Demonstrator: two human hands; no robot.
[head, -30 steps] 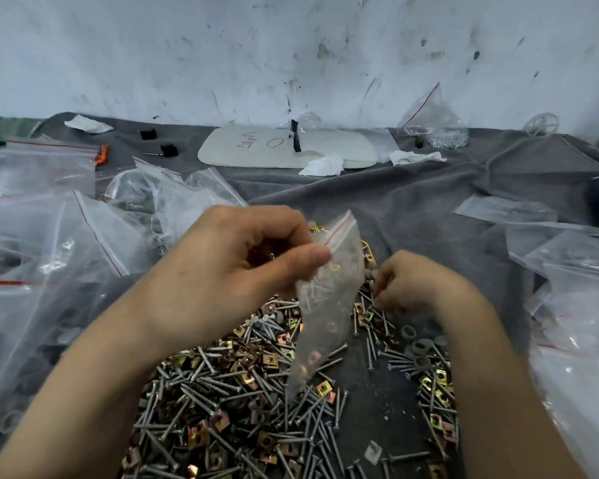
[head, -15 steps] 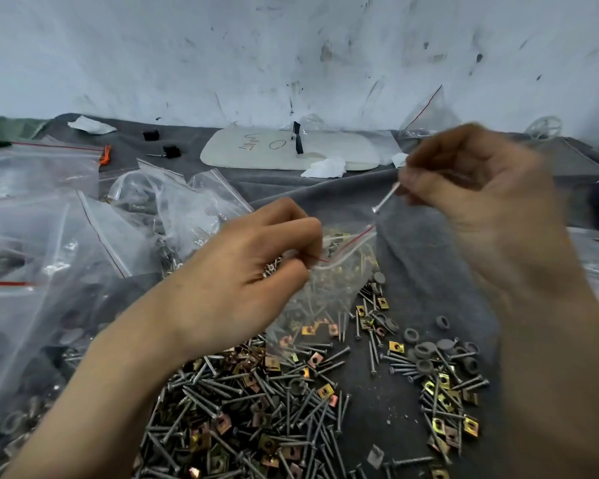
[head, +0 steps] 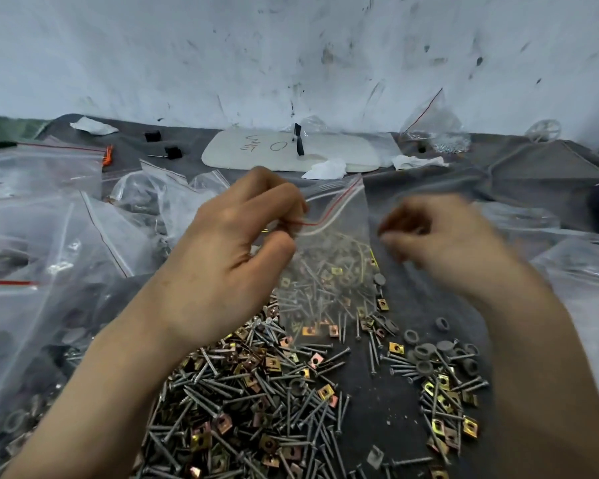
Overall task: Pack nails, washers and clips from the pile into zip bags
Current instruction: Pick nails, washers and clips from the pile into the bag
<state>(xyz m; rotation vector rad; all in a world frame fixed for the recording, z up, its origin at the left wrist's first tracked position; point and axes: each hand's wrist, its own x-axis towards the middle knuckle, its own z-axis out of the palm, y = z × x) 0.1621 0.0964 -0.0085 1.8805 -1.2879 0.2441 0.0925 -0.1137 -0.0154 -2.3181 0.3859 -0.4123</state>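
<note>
Above the hardware pile point(head: 256, 392) on the grey worktop point(head: 395, 413), the left hand point(head: 229, 250) pinches the zip bag point(head: 336, 261) at its red-lined mouth; the blurred right hand point(head: 443, 243) hovers just beside the bag, fingers curled; whether it holds anything cannot be told.

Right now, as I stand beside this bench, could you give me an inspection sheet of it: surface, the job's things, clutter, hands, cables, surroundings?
Surface: grey cloth covers the table, wrinkled.
Job's things: a clear zip bag is held up and its mouth is open. A heap of nails and clips lies below it, with grey washers to the right.
Clutter: other bags piled at left; white board with writing and crumpled tissue at the back.
Hands: left hand pinches the bag's red-striped mouth. Right hand is blurred beside the bag with fingers curled; whether it holds anything is unclear.
Cables: nothing seen.
Surroundings: scuffed white wall.
</note>
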